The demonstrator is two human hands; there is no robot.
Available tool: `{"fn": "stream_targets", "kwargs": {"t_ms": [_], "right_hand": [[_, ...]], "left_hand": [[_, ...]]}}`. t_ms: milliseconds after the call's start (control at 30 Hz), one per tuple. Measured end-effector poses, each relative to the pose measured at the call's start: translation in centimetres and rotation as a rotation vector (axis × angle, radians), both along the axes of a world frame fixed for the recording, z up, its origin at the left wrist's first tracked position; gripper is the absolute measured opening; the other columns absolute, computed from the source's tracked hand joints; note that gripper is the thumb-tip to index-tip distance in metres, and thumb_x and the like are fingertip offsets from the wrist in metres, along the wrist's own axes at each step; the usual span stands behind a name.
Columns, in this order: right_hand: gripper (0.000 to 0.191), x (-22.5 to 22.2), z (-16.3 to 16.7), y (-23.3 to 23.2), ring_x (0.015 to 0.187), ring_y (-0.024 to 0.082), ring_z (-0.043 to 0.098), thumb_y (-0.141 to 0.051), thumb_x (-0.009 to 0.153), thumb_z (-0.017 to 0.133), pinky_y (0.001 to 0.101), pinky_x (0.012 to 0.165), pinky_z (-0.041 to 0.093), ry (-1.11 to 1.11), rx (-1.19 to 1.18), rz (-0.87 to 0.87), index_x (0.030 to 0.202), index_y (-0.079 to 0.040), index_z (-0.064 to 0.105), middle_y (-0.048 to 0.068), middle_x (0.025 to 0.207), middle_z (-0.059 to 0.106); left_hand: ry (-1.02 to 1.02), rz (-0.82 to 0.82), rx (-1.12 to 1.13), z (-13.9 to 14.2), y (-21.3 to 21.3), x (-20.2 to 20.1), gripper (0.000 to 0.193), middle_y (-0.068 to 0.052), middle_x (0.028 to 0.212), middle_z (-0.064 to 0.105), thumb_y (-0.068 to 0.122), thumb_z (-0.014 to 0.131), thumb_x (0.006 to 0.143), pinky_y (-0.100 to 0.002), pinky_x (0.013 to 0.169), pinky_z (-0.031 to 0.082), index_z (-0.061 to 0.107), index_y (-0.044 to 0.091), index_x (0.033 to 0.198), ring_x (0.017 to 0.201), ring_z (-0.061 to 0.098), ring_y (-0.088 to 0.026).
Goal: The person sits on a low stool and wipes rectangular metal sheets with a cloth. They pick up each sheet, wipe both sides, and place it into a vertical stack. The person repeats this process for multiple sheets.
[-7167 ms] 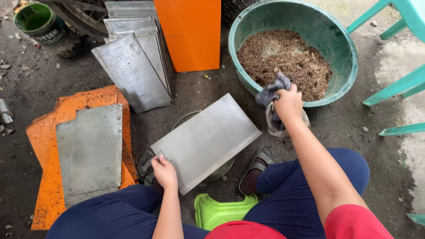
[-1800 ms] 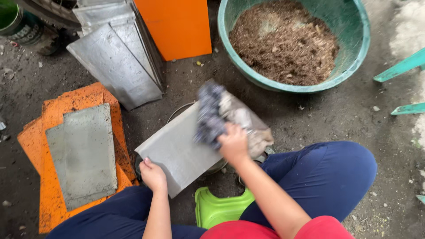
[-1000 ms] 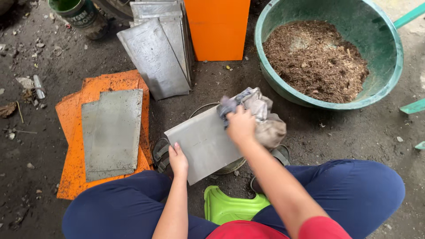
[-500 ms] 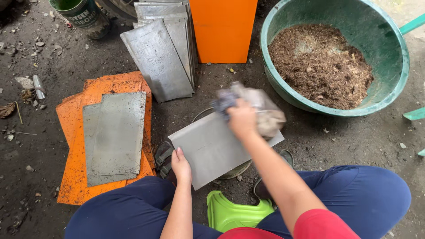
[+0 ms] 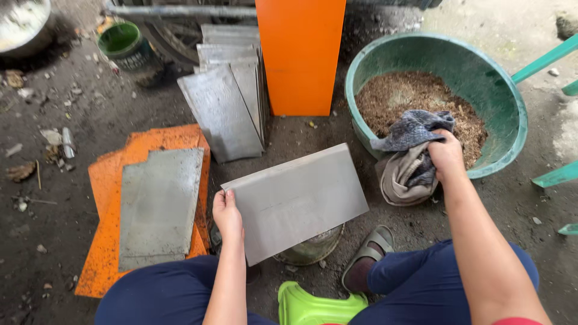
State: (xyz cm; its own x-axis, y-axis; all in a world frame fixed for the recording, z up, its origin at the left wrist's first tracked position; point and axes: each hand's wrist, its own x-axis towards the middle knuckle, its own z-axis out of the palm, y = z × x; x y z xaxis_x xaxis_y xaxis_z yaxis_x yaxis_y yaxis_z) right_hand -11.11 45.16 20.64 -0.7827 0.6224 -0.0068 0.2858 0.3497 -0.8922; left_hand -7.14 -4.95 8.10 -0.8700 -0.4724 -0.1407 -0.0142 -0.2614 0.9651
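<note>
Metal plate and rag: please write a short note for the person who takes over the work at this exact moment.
Left hand: holds the grey metal plate by its left edge; the plate rests on a round can.
Right hand: fingers shut on a bunched rag at the rim of the green basin of brown husk.
Done: one plate lies flat on the orange board.
Left: several plates lean against the upright orange panel.

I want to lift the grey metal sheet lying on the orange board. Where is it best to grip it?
Probably the near short edge of the flat metal sheet, coming from the person's side. It lies flat on the orange board, and that end seems to overhang the board slightly.
</note>
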Motion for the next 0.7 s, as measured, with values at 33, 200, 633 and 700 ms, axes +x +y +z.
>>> {"fn": "stream_targets", "kwargs": {"t_ms": [33,200,633,700], "right_hand": [[0.032,0.5,1.4,-0.2,0.095,0.022,0.068,-0.001,0.084,0.059,0.0347,0.081,0.053,0.03,-0.072,-0.02,0.112,-0.008,0.073,0.012,0.108,0.073],[0.031,1.9,10.6,-5.5,0.1,0.027,0.069,0.0,0.083,0.058,0.0378,0.087,0.055,0.061,-0.149,0.286,0.11,-0.005,0.072,0.013,0.109,0.072],[0.028,7.7,12.0,-30.7,0.109,0.04,0.056,-0.036,0.062,0.079,0.0538,0.09,0.045,0.679,0.84,0.715,0.08,-0.014,0.075,0.021,0.119,0.062],[0.029,6.3,8.7,-28.2,0.105,0.038,0.056,-0.039,0.075,0.082,0.0527,0.084,0.044,0.496,0.854,0.703,0.083,-0.012,0.076,0.019,0.109,0.061]], "left_hand": [[0.123,-0.026,-0.055,1.5,0.1,0.3,0.018,-0.001,0.101,0.063,0.015,0.057,0.109,-0.024,0.085,0.045,0.061,-0.002,0.112,0.092,0.053,-0.008],[0.42,-0.141,-0.291,9.7,0.1,2.9,0.014,0.001,0.102,0.065,0.01,0.057,0.108,-0.021,0.09,0.047,0.062,-0.001,0.114,0.095,0.057,-0.006],[0.413,-0.06,-0.413,10.2,2.9,4.9,0.011,-0.001,0.103,0.063,0.007,0.054,0.107,-0.023,0.09,0.047,0.06,-0.001,0.112,0.096,0.056,-0.007],[0.39,-0.039,-0.292,8.3,2.1,5.2,0.009,-0.001,0.101,0.063,0.008,0.057,0.109,-0.023,0.089,0.046,0.059,-0.001,0.11,0.095,0.054,-0.007]]}}
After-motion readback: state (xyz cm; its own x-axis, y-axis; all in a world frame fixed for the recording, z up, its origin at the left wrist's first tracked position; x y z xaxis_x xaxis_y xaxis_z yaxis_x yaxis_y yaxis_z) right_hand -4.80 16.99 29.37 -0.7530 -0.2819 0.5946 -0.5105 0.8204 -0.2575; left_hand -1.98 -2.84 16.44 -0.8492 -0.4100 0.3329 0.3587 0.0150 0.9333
